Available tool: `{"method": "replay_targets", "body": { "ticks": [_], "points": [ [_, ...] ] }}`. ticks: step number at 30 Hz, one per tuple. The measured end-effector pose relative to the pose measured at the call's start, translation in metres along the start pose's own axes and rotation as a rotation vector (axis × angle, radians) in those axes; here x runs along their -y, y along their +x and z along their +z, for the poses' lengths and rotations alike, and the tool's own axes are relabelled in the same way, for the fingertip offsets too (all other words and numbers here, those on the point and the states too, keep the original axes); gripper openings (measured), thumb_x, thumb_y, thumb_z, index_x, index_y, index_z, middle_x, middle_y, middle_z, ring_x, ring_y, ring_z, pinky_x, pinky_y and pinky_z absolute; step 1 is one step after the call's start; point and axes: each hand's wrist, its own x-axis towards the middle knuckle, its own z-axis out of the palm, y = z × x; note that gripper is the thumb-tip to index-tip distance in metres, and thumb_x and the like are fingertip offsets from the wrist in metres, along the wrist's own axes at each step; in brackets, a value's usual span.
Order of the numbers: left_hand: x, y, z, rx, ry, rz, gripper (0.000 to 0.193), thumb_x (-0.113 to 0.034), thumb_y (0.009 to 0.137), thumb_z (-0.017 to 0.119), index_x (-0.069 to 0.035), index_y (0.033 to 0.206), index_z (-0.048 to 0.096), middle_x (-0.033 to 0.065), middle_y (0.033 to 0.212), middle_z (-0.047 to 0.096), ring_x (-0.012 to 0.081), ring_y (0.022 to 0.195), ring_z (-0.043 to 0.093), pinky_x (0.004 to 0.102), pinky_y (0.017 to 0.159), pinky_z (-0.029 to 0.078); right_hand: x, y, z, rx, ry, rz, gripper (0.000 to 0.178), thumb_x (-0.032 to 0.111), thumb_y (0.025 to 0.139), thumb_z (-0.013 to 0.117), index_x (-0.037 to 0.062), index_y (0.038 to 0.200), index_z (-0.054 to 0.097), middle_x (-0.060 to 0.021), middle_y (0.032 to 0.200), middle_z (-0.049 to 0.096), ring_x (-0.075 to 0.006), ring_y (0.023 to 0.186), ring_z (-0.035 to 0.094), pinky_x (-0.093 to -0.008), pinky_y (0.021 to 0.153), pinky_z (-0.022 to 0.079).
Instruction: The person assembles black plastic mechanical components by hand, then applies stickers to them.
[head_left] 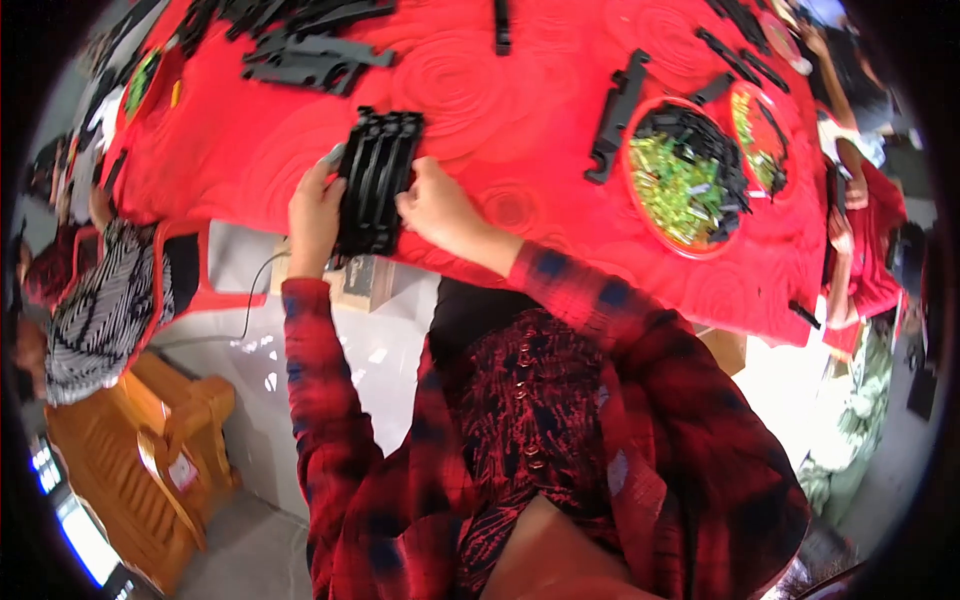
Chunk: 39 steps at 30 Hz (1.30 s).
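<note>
My left hand (315,215) grips a bundle of long black plastic strips (378,185) by its left side, fingers wrapped round the edge. The strips lie side by side, with notched ends and lengthwise ridges. They are held over the near edge of a table with a red cloth (540,130). At the bundle's right edge is my right hand (440,205), its fingers curled and pressed together. Whether a small piece sits between those fingertips is hidden.
An orange bowl (690,254) of green-yellow and black small pieces stands at right, beside a smaller bowl (735,105). A long black part (617,115) lies left of them. More black parts (310,65) are piled at far left. People sit at both sides; a wooden chair (120,450) stands lower left.
</note>
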Motion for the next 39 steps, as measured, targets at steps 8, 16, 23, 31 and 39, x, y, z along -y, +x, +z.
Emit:
{"method": "replay_targets", "body": {
  "ticks": [8, 16, 23, 31, 39],
  "points": [
    [-0.012, 0.004, 0.005, 0.102, -0.166, -0.055, 0.045, -0.005, 0.096, 0.059, -0.003, 0.140, 0.053, 0.0206, 0.123, 0.065, 0.0299, 0.109, 0.064, 0.0357, 0.094, 0.049, -0.004, -0.012, -0.030, 0.082, 0.121, 0.052, 0.034, 0.009, 0.094, 0.058, -0.0096, 0.118, 0.043, -0.0218, 0.080, 0.065, -0.0333, 0.070, 0.069, -0.0439, 0.063, 0.054],
    [-0.106, 0.000, 0.029, -0.188, 0.110, 0.106, 0.044, -0.009, 0.093, 0.064, 0.000, 0.135, 0.054, 0.0183, 0.112, 0.064, 0.0306, 0.094, 0.064, 0.0399, 0.081, 0.051, -0.017, -0.099, -0.145, 0.308, 0.278, 0.211, 0.026, 0.009, 0.102, 0.050, -0.0028, 0.124, 0.055, -0.0146, 0.099, 0.068, -0.0209, 0.075, 0.073, -0.0304, 0.062, 0.059],
    [-0.230, 0.024, 0.185, 0.158, -0.187, 0.357, 0.053, -0.021, 0.091, 0.069, 0.003, 0.134, 0.049, 0.0239, 0.118, 0.061, 0.0374, 0.096, 0.066, 0.0450, 0.079, 0.054, -0.042, -0.160, -0.175, 0.034, 0.294, 0.318, 0.024, 0.011, 0.098, 0.051, -0.0033, 0.117, 0.058, -0.0166, 0.091, 0.070, -0.0246, 0.075, 0.073, -0.0359, 0.063, 0.058],
    [-0.280, 0.059, 0.272, 0.219, 0.242, 0.376, 0.056, -0.034, 0.092, 0.064, 0.005, 0.128, 0.046, 0.0268, 0.107, 0.061, 0.0449, 0.096, 0.064, 0.0521, 0.081, 0.053, -0.053, -0.217, -0.196, -0.158, 0.071, 0.041, 0.021, 0.007, 0.096, 0.053, -0.0026, 0.114, 0.060, -0.0186, 0.087, 0.069, -0.0305, 0.073, 0.070, -0.0405, 0.068, 0.057],
    [-0.255, 0.036, 0.253, 0.043, 0.177, 0.378, 0.047, -0.017, 0.095, 0.061, 0.009, 0.131, 0.045, 0.0302, 0.110, 0.061, 0.0454, 0.096, 0.063, 0.0515, 0.083, 0.051, -0.077, -0.236, -0.198, -0.122, 0.188, 0.172, 0.024, 0.006, 0.103, 0.047, -0.0018, 0.124, 0.056, -0.0122, 0.095, 0.068, -0.0193, 0.078, 0.070, -0.0312, 0.071, 0.057]
  ]
}}
